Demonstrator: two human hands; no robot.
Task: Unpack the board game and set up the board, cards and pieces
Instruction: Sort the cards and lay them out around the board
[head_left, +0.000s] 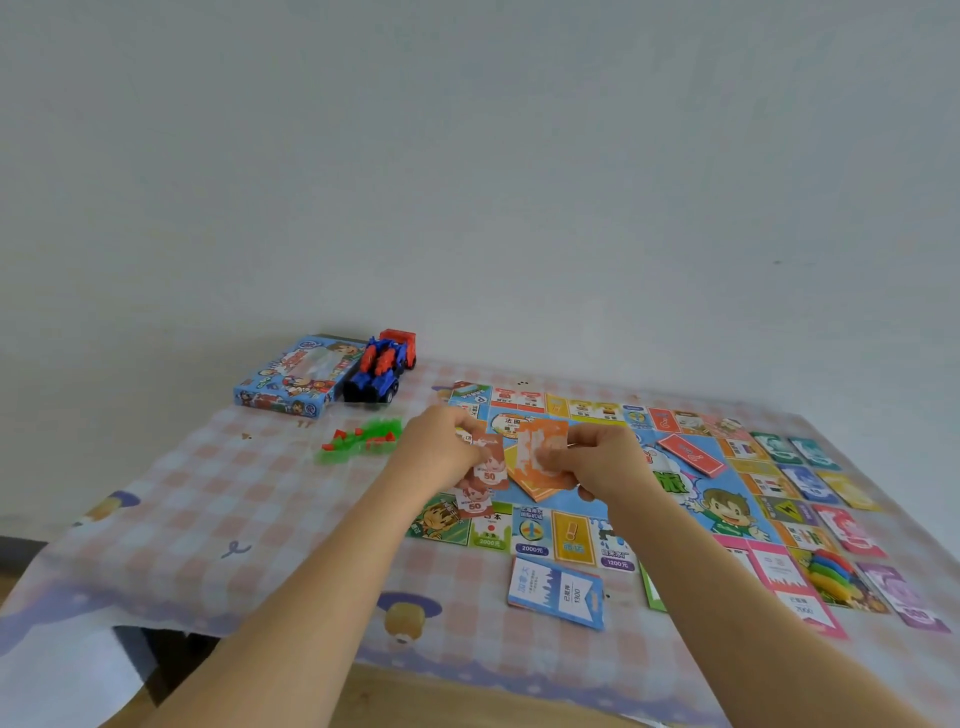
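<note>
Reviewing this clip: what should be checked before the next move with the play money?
1. Board lies unfolded: ok.
2. Left hand pinches the 50 notes: ok.
3. Right hand grips the orange notes: ok.
4. Houses are out, piled left of the board: ok.
5. Both sets of notes are laid down: not ok, both are in hand.
6. Box is emptied: cannot tell.

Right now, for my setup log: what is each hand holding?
Left hand: pinches the reddish 50 play-money notes.
Right hand: grips the orange notes.
</note>
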